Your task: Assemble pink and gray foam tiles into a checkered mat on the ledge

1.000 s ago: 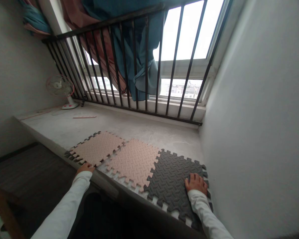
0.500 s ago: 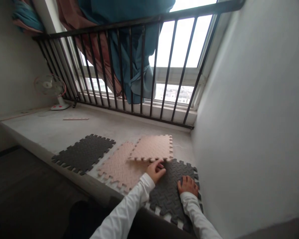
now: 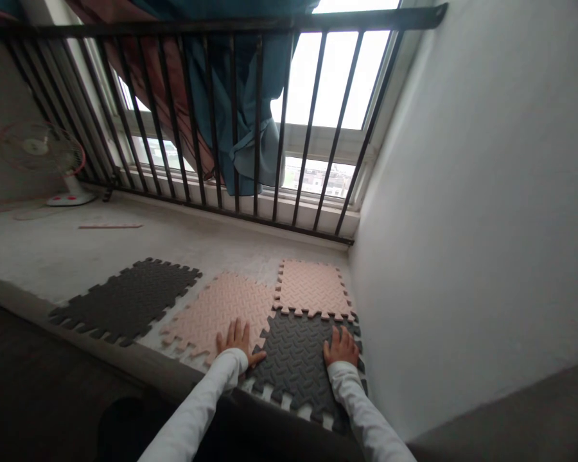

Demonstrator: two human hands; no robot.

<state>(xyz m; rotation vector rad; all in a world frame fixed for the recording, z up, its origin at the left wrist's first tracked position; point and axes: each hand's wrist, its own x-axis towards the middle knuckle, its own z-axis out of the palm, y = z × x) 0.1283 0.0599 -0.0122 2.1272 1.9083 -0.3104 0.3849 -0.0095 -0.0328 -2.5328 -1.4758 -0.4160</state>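
Note:
My left hand [image 3: 236, 343] lies flat with spread fingers on the near right part of a pink foam mat tile [image 3: 226, 300], its thumb reaching toward the neighbouring dark tile. My right hand [image 3: 341, 350] rests, fingers apart, on the right side of that dark grey foam mat tile [image 3: 293, 356]. Behind the dark tile lies another pink foam tile [image 3: 313, 289], its toothed near edge against the dark tile's far edge. A second dark grey foam tile [image 3: 130, 298] lies apart on the left. All tiles have toothed edges and a raised tread pattern.
The tiles lie on a pale raised ledge [image 3: 212, 247]. Dark railings [image 3: 274, 221] stand along the window, with curtains [image 3: 245, 115] behind. A white wall [image 3: 453, 224] bounds the right side. A fan [image 3: 70, 186] and a thin pinkish strip [image 3: 110, 226] are at left.
The far pink tile, lifted and overlapping the other pink one before, now lies flat behind the dark tile. My left hand has moved left and down onto the near pink tile. The view has shifted right.

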